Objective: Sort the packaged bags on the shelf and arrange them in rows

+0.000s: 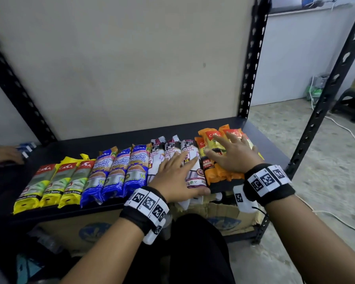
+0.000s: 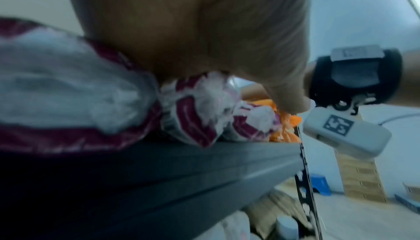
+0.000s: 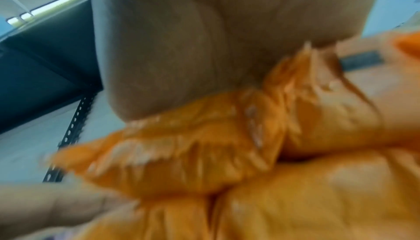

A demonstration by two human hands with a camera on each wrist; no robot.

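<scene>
Packaged bags lie side by side on a black shelf [image 1: 115, 140]: three yellow packs [image 1: 55, 181] at left, three blue packs [image 1: 115, 173], three white-and-maroon drawstring packs [image 1: 190, 148] and several orange packs [image 1: 211, 144] at right. My left hand [image 1: 175, 175] lies flat with straight fingers on the white-and-maroon packs [image 2: 193, 118], thumb along their near end. My right hand [image 1: 232, 154] rests spread and flat on the orange packs [image 3: 204, 154]. Both wrist views are blurred and show a palm pressed on the packs.
Black slotted uprights [image 1: 252, 58] frame the shelf, with a beige back panel [image 1: 121, 68] behind. Cardboard boxes [image 1: 223, 214] sit on the level below. Another person's hand [image 1: 2, 154] is at the far left edge. White cables [image 1: 346, 130] run over the floor at right.
</scene>
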